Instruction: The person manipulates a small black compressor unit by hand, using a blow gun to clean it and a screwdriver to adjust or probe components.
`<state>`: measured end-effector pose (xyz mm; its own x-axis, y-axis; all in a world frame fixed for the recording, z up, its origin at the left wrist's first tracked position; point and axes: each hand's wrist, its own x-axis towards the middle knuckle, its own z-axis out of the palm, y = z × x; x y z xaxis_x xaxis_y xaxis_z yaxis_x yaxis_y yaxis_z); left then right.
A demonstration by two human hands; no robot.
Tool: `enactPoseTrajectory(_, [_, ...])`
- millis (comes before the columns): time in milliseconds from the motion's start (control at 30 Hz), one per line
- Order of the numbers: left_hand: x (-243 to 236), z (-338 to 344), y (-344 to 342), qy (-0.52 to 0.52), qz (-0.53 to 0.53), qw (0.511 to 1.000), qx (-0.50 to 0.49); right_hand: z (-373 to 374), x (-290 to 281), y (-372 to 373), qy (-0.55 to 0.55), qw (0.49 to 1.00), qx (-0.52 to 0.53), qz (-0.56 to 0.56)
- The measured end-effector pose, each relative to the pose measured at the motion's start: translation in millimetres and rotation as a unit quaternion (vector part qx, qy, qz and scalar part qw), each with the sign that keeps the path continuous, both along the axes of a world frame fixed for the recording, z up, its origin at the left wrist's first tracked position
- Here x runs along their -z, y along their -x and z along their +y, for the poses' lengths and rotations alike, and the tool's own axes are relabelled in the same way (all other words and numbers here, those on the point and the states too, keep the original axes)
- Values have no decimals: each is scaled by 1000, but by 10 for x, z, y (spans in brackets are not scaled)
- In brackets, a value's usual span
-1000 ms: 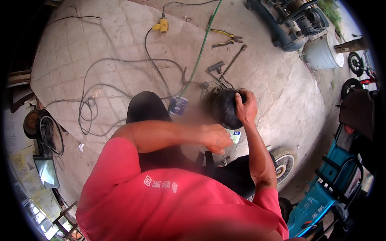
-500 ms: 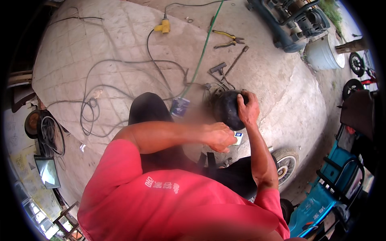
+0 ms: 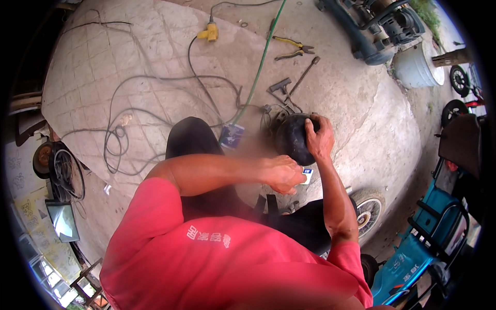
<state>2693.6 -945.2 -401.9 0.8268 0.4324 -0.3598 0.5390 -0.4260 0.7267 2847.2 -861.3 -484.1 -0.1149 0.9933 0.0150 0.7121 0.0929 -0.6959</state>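
Note:
My right hand (image 3: 318, 135) grips the upper right side of a bulging, round black rubber object (image 3: 293, 138), thumb on its top. My left hand (image 3: 283, 175) is just below that object, fingers curled on a small white-and-blue packet (image 3: 306, 176); the fingertips are partly hidden. A blue printed item (image 3: 232, 137) lies by my bent knee, under the end of a green line (image 3: 261, 67). Above the black object lie a T-shaped tool (image 3: 279, 87), a long metal bar (image 3: 303, 77) and yellow-handled pliers (image 3: 298, 47).
A yellow socket block (image 3: 208, 32) and grey cords lie on the concrete. A compressor-like machine (image 3: 367, 26) and white bucket (image 3: 417, 67) stand at upper right; a blue three-wheeler (image 3: 403, 258) and spoked wheel (image 3: 371, 212) at right; tyres (image 3: 64, 173) and a mirror (image 3: 59, 221) at left.
My left hand has shifted slightly right, covering more of the small packet. My right hand stays on the black object. The whole view has shifted very slightly.

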Motion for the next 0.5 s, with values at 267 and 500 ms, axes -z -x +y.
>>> enactPoseTrajectory(267, [15, -1, -21, 21, -4, 1000, 6, -14, 45, -39, 0, 1000, -9, -5])
enactPoseTrajectory(500, [-47, 34, -29, 9, 24, 999, 30, -3, 62, -37, -35, 999, -7, 6])
